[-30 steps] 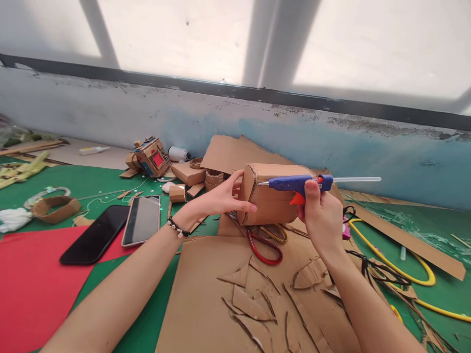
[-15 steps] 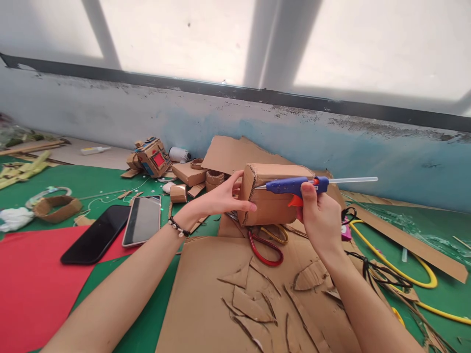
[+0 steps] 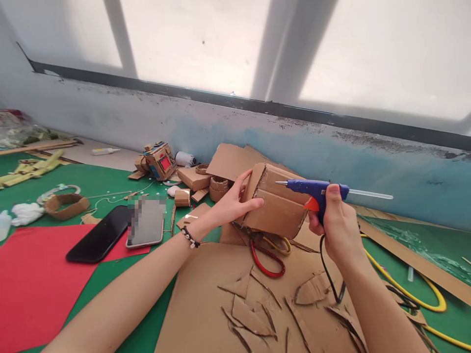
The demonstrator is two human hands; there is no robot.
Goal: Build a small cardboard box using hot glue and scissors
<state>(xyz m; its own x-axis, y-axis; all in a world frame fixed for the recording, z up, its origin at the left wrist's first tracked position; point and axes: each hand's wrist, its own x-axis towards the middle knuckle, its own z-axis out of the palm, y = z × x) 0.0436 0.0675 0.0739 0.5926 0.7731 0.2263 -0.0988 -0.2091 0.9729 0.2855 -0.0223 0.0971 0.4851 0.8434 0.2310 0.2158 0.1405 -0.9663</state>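
Observation:
My left hand [image 3: 239, 198] grips a cardboard box [image 3: 277, 208] at its left end, thumb on the front face and fingers behind. The box is tilted above the cardboard sheet. In my right hand [image 3: 340, 220] is a blue glue gun [image 3: 311, 187] with an orange trigger, its metal nozzle pointing left in front of the box. A clear glue stick [image 3: 371, 194] juts from its back, and a black cord hangs below. Whether the nozzle touches the box I cannot tell. Scissors [image 3: 267, 262] with red and yellow handles lie under the box, their blades hidden.
A large cardboard sheet [image 3: 198, 294] with several cut scraps [image 3: 253, 314] lies in front. Two phones [image 3: 97, 235], red paper [image 3: 33, 284] and a cardboard ring [image 3: 66, 206] are at left. A small cardboard model [image 3: 160, 161] stands behind. Yellow tubing [image 3: 437, 304] curves at right.
The glue gun has moved right, its nozzle drawn away from the box's left edge. The box has tilted, its right end lower. The black cord now shows hanging below the gun.

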